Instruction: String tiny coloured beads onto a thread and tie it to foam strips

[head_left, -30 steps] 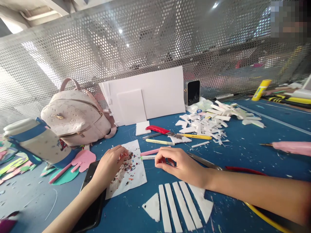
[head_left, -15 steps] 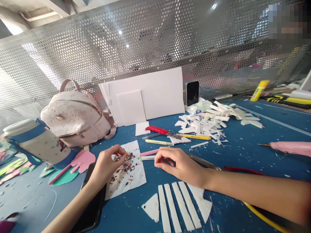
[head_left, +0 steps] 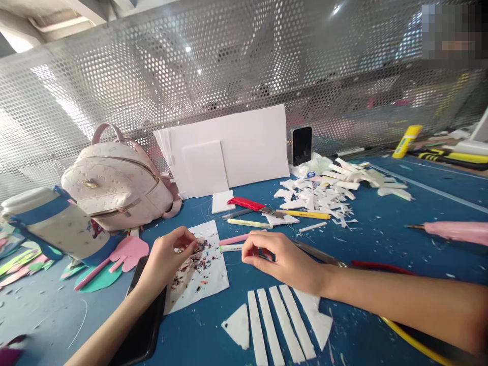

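Note:
My left hand (head_left: pixel 171 256) hovers over a white sheet of paper (head_left: pixel 215 284) scattered with small coloured bits (head_left: pixel 198 262). Its thumb and index finger come together in a pinch, and anything between them is too small to name. My right hand (head_left: pixel 272 256) has its fingers curled with thumb and fingertips close; whatever they hold, if anything, is hidden. Beside its fingertips lie a white marker (head_left: pixel 231 248) and a pink pen (head_left: pixel 234 239). Below it, several white foam strips (head_left: pixel 282 323) and a triangular foam piece (head_left: pixel 238 325) lie side by side.
A red-handled knife (head_left: pixel 246 204), a yellow pen (head_left: pixel 305 214) and a heap of white scraps (head_left: pixel 316 198) lie behind my hands. A tumbler (head_left: pixel 57 223) and a backpack (head_left: pixel 114 183) stand left, a black phone (head_left: pixel 147 325) under my left forearm. White boards (head_left: pixel 255 147) lean behind.
My left hand has shifted very slightly over the paper with its pinch kept. My right hand stays in place, and the view has moved slightly.

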The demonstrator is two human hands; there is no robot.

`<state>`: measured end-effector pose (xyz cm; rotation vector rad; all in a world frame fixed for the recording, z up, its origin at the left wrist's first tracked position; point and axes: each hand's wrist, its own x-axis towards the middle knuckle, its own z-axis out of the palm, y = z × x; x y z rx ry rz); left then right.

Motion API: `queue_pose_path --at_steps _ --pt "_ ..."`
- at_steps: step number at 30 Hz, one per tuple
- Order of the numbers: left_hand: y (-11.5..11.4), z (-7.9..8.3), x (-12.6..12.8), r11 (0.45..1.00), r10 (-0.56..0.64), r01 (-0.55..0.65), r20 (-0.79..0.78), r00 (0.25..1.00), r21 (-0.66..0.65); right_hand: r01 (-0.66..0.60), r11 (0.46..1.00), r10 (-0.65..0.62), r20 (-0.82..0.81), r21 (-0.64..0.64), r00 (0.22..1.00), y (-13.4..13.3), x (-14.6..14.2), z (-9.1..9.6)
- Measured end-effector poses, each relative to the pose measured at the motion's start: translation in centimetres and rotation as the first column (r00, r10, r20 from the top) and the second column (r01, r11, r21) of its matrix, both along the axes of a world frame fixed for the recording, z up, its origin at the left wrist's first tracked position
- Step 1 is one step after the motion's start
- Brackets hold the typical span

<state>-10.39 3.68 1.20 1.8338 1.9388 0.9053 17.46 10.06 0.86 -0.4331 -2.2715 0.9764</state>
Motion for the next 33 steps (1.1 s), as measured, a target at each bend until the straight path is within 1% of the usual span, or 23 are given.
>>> queue_pose_path --at_steps 3,8,12,14,17,20,23,27,33 --pt "-0.1 0.0 0.1 1.0 0.005 -0.004 -0.047 0.999 0.02 0.002 1.0 -0.002 -0.007 -0.005 1.0 0.0 0.0 0.0" --pt "-0.1 -0.1 0.0 0.999 0.014 -0.011 -0.05 0.999 0.052 0.006 1.0 -0.006 -0.004 0.0 1.0 0.0 0.0 0.1" --pt "-0.1 0.1 0.1 0.996 0.029 -0.026 -0.037 0.999 0.09 0.003 1.0 -0.003 -0.01 0.0 1.0 0.0 0.0 0.0" --pt "-0.4 0.2 0.9 0.994 0.028 -0.029 0.002 1.0 0.109 0.005 1.0 -0.005 -0.017 -0.003 1.0 0.0 0.0 0.0" --pt "-1.3 0.1 2.9 0.99 -0.002 -0.017 0.137 0.991 0.137 0.002 1.0 -0.002 -0.032 -0.007 0.999 -0.2 0.1 0.2" --pt "-2.4 -0.2 5.3 0.991 -0.074 0.046 0.225 0.972 0.127 -0.018 1.0 0.018 -0.026 -0.003 0.999 -0.4 0.3 0.5" --pt "-3.2 -0.4 6.8 0.986 -0.129 0.098 0.25 0.96 0.132 -0.041 0.999 0.041 0.0 0.033 0.999 -0.6 0.4 0.7" --pt "-3.4 -0.5 7.1 0.982 -0.147 0.108 0.264 0.953 0.157 -0.047 0.996 0.045 0.023 0.08 0.999 -0.5 0.3 0.6" --pt "-3.4 -0.6 6.9 0.983 -0.147 0.111 0.272 0.951 0.143 0.013 0.998 -0.018 0.073 0.069 0.997 -0.4 0.3 0.5"
